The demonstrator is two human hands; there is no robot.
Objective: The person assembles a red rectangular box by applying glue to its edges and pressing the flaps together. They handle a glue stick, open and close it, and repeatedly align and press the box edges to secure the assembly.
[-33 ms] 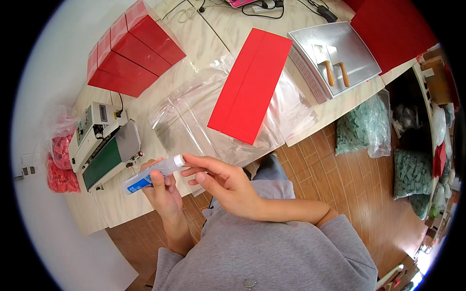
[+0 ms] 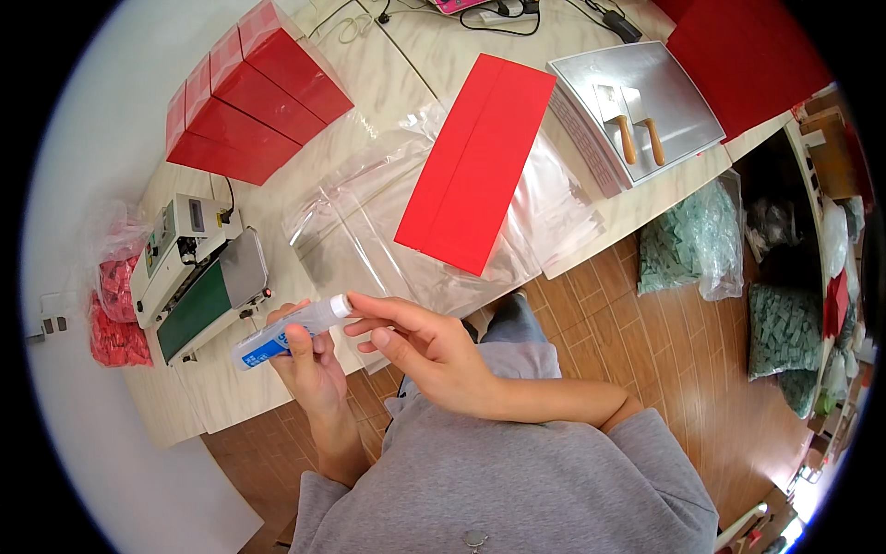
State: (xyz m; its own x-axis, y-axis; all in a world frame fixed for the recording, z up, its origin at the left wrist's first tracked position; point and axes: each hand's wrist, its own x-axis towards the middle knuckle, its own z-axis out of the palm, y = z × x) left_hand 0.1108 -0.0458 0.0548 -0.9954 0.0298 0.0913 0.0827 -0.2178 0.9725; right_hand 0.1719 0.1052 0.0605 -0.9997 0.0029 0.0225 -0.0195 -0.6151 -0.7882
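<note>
My left hand [image 2: 314, 365] is wrapped round a small clear plastic bottle [image 2: 288, 334] with a blue label and a white cap. The bottle lies tilted, its cap end pointing up and to the right. By the cap is my right hand [image 2: 429, 351], its fingers stretched out and thumb apart. The index fingertip is at or against the cap; nothing sits in the palm. Beyond my hands, a long red box [image 2: 475, 166] rests on clear plastic sheets [image 2: 369, 222] on the marbled table [image 2: 392, 69].
A sealing machine [image 2: 198, 277] with a green belt stands left. Several red boxes [image 2: 254, 97] stand far left. Two wooden-handled scrapers [image 2: 637, 129] lie on a silver-topped stack [image 2: 683, 102] at right. Bags of green pieces [image 2: 683, 235] sit beyond the table's right edge.
</note>
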